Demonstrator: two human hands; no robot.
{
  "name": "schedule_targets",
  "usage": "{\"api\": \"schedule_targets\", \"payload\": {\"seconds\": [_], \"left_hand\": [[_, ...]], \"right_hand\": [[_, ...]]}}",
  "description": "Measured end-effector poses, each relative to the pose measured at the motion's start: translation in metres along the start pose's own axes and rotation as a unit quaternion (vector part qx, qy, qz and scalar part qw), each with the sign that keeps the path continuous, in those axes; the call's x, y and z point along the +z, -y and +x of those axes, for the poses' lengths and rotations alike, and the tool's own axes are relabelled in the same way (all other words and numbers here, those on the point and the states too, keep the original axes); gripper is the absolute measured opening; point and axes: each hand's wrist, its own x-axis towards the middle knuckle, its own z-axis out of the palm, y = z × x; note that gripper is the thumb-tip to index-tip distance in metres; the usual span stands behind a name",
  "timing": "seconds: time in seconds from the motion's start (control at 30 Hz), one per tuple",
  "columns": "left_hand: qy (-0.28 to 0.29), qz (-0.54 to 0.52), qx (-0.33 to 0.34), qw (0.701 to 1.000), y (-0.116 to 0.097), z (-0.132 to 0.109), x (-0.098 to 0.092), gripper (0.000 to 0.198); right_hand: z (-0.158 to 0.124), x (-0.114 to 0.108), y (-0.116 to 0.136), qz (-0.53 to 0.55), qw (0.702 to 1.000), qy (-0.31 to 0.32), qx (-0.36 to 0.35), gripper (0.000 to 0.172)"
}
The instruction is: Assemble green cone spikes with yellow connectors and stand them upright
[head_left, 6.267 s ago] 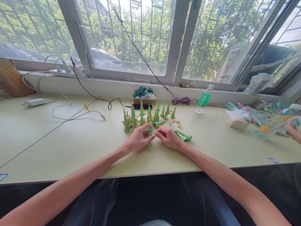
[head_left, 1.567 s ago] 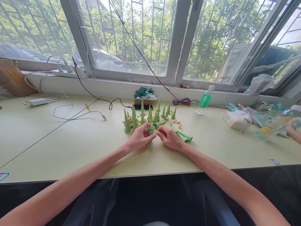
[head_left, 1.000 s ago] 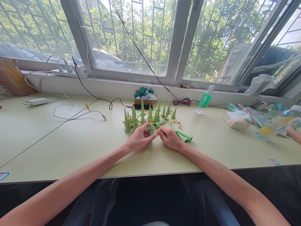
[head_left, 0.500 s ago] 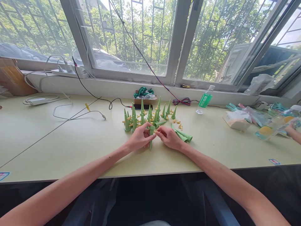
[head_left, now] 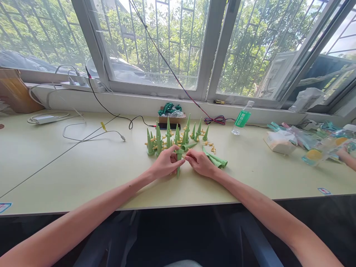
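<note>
My left hand (head_left: 164, 163) grips a green plastic cone spike (head_left: 178, 167) with its tip pointing toward me. My right hand (head_left: 200, 162) pinches a small yellow fitting (head_left: 184, 157) against the spike's wide end. Both hands rest on the pale table (head_left: 83, 170). Just behind them stand several upright green spikes (head_left: 172, 138) with yellow fittings. A few empty green spikes (head_left: 216, 160) lie flat to the right of my right hand, and loose yellow fittings (head_left: 210, 146) lie behind them.
A cardboard box with green parts (head_left: 170, 113) and a black phone sit by the window wall. A green-labelled bottle (head_left: 240, 120) stands to the right. Cables (head_left: 91, 134) cross the left of the table. Another person's hand (head_left: 344, 154) works among plastic bags at far right.
Almost nothing has moved. My hands stay together on the same spike, with only small finger shifts at the yellow fitting.
</note>
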Motion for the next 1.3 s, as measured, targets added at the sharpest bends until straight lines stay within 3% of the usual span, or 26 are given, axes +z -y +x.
{"api": "schedule_targets", "payload": {"seconds": [1.3], "left_hand": [[-0.009, 0.014, 0.011, 1.000, -0.0023, -0.0003, -0.0003, 0.037]], "right_hand": [[-0.0008, 0.0003, -0.0010, -0.011, 1.000, 0.003, 0.002, 0.031]]}}
